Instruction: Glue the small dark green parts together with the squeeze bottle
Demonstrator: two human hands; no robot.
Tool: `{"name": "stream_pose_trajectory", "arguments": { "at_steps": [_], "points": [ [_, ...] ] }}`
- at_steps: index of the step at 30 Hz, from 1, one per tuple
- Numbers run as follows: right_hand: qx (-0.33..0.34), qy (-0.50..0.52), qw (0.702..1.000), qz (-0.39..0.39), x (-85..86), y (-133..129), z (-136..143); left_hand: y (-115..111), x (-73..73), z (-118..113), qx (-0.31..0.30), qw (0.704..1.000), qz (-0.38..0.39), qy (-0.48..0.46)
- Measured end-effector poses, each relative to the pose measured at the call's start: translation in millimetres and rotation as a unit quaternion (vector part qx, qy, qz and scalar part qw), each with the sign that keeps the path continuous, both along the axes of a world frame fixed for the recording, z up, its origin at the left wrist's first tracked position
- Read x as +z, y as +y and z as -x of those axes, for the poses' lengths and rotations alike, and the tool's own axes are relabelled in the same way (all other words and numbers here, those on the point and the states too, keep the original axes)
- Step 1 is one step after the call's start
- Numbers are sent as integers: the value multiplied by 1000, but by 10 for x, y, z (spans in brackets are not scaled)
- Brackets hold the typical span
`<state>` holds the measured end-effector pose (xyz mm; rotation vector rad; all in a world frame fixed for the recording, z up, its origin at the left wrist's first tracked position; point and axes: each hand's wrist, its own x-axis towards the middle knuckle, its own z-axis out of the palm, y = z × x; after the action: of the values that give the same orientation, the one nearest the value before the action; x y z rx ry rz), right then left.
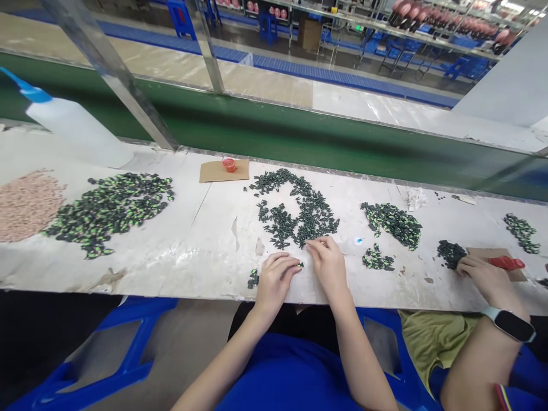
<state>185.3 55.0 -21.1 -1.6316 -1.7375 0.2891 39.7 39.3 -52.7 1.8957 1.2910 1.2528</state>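
My left hand [276,278] is near the table's front edge, thumb and fingers closed on a small dark piece with a bright green spot [301,265]. My right hand [327,262] is pinched at the lower edge of a loose heap of small dark green pieces [315,212]; whatever is between its fingertips is too small to make out. The two hands are close together but apart. Beside my left hand lies a small group of dark pieces with green marks [253,278].
A white bottle with a blue nozzle [77,123] stands left, behind a dark-and-green heap [115,208] and a pinkish heap [29,205]. A red cup [229,165] sits on cardboard [209,172]. At right, another person's hand [483,277] touches a dark heap [449,253].
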Motion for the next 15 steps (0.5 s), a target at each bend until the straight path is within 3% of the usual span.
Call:
{"name": "stream_pose_trajectory", "arguments": {
  "at_steps": [7, 10, 15],
  "points": [
    [31, -40, 997, 61, -68, 212, -11, -42, 65, -6, 42, 997, 31, -59],
    [28, -25, 999, 38, -52, 159, -11, -39, 86, -8, 47, 995, 37, -84],
    [19, 88, 996, 24, 38, -54, -32, -27, 91, 5, 54, 993, 41, -98]
  ]
}}
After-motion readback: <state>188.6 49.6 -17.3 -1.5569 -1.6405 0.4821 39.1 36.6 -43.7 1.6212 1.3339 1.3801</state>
